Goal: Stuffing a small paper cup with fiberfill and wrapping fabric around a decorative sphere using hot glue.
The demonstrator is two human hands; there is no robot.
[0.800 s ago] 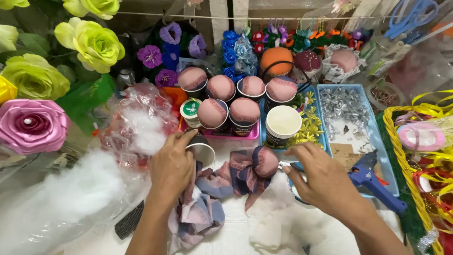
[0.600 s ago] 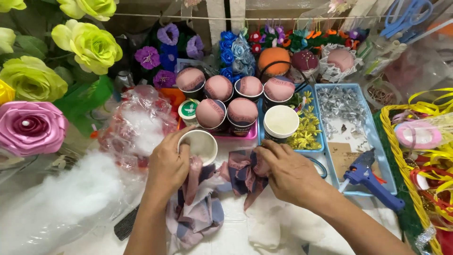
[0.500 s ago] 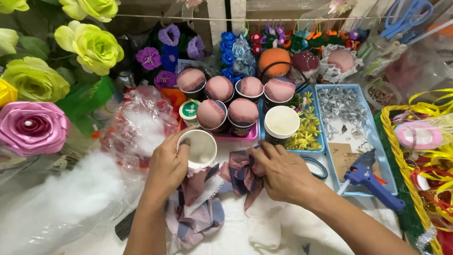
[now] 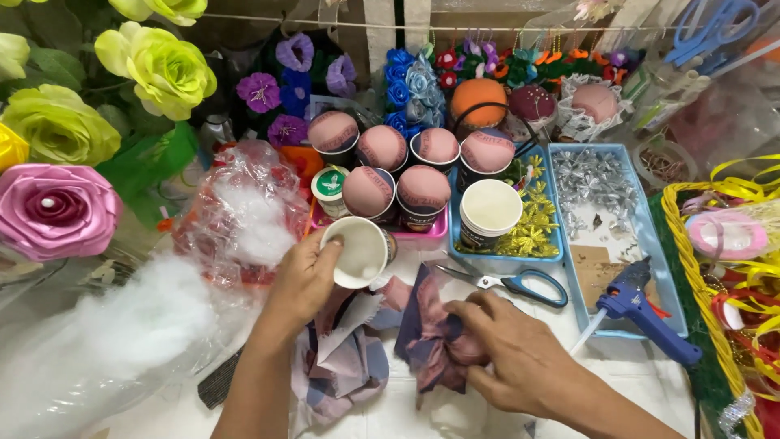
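Observation:
My left hand [image 4: 305,280] grips an empty white paper cup [image 4: 357,252], tilted so its mouth faces me, just in front of the pink tray [image 4: 422,233]. My right hand [image 4: 512,354] holds a fabric-wrapped stuffed ball [image 4: 439,337] of pink and blue-grey plaid cloth, with the loose cloth ends fanning up toward the cup. More plaid cloth scraps [image 4: 345,370] lie under my left wrist. White stuffing [image 4: 122,325] is heaped at the left.
Several cups topped with pink fabric domes [image 4: 394,167] stand on the pink tray. An open white cup [image 4: 490,211] sits in a blue tray with gold bows. Blue-handled scissors [image 4: 512,283], a blue glue gun [image 4: 642,313], fabric roses [image 4: 57,207] and a ribbon basket [image 4: 731,244] surround them.
My right hand left the scissors, took the wrapped ball and drew it toward me. My left hand lifted the cup and turned its mouth toward me. The scissors now lie uncovered.

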